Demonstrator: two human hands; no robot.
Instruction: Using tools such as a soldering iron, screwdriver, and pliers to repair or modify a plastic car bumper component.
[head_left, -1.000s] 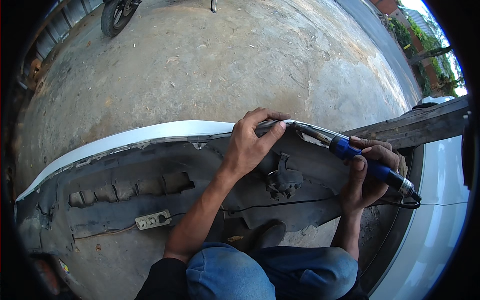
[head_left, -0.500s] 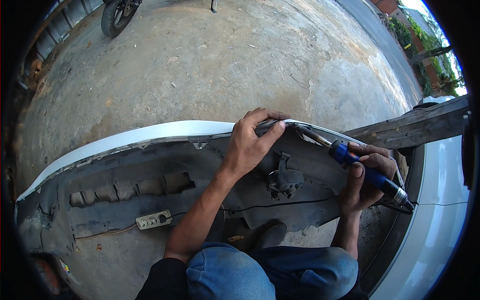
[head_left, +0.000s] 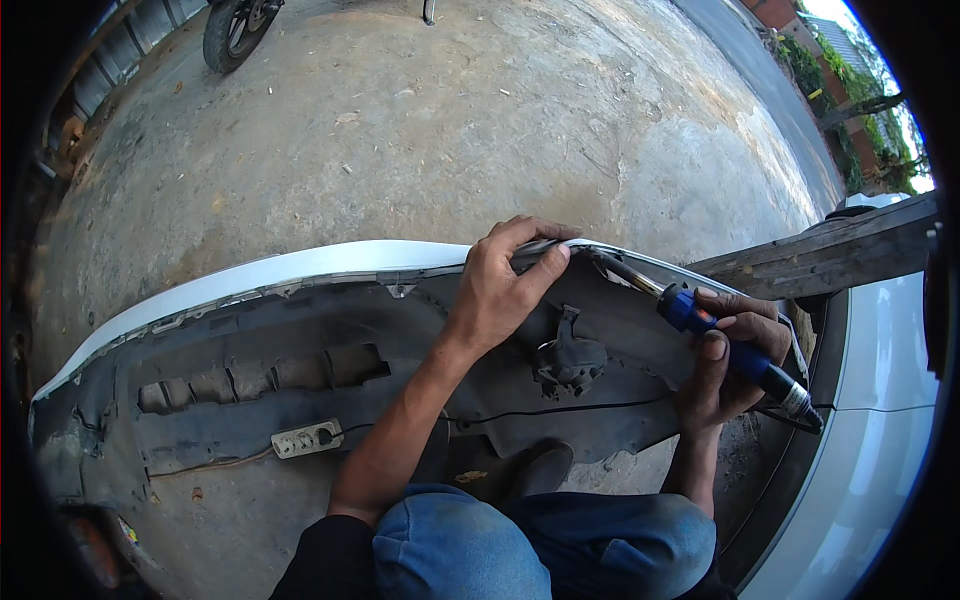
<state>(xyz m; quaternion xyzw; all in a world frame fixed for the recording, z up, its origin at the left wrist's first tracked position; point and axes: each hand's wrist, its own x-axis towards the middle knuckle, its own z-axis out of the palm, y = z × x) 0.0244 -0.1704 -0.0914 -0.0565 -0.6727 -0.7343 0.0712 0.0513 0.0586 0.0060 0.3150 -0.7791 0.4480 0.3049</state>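
Note:
A car bumper, white outside and dark grey inside, lies across the ground before my knees. At its far edge my left hand pinches the rim, thumb on the inner side and fingers over the outside. My right hand is wrapped around the handle of a blue soldering iron with a metal shaft. The iron's tip reaches the inner side of the rim, just right of my left thumb; whether it touches the plastic I cannot make out. Its black cord runs back across the bumper.
A power strip with the cord plugged in rests inside the bumper. A black round part, perhaps a fog lamp, sits near the middle. Rightward are a wooden beam and a white car panel. A motorcycle wheel stands far left.
The rear end of the soldering iron has shifted very slightly left and down with my right hand. My left hand keeps its place on the rim.

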